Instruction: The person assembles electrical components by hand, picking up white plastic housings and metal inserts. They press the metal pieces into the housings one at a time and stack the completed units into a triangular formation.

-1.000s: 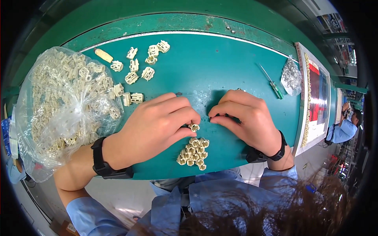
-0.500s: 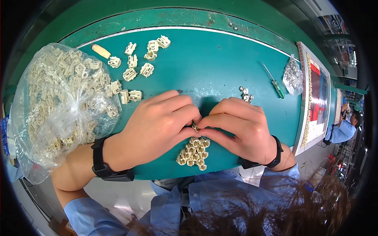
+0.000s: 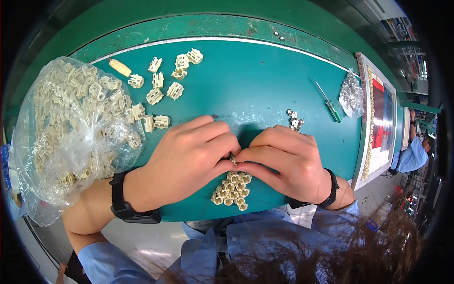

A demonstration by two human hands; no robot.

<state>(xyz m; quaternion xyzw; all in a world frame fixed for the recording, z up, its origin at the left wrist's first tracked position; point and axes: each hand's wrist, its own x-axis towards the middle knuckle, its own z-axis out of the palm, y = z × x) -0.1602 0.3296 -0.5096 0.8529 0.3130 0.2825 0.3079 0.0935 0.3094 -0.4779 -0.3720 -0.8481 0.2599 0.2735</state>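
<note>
My left hand (image 3: 191,154) and my right hand (image 3: 288,163) meet over the green tabletop, fingertips pinched together. Between them is a small cream plastic part (image 3: 233,159), mostly hidden by my fingers; its exact form cannot be made out. Just below my fingertips, a tight cluster of cream plastic sockets (image 3: 231,190) stands with round openings facing up. Beyond my right hand lies a small pile of shiny metal pieces (image 3: 295,121). Several loose cream plastic sockets (image 3: 154,96) are scattered past my left hand.
A clear plastic bag (image 3: 80,128) full of cream sockets fills the left side. At right lie a green-handled screwdriver (image 3: 332,109), a small bag of metal pieces (image 3: 351,94) and a white-framed board (image 3: 378,128). A tan stub (image 3: 120,67) lies at far left. Another person (image 3: 412,156) works at far right.
Both hands remain pinched around the small part with only slight finger movement. The whole view has shifted a little, so the table sits slightly lower in the picture.
</note>
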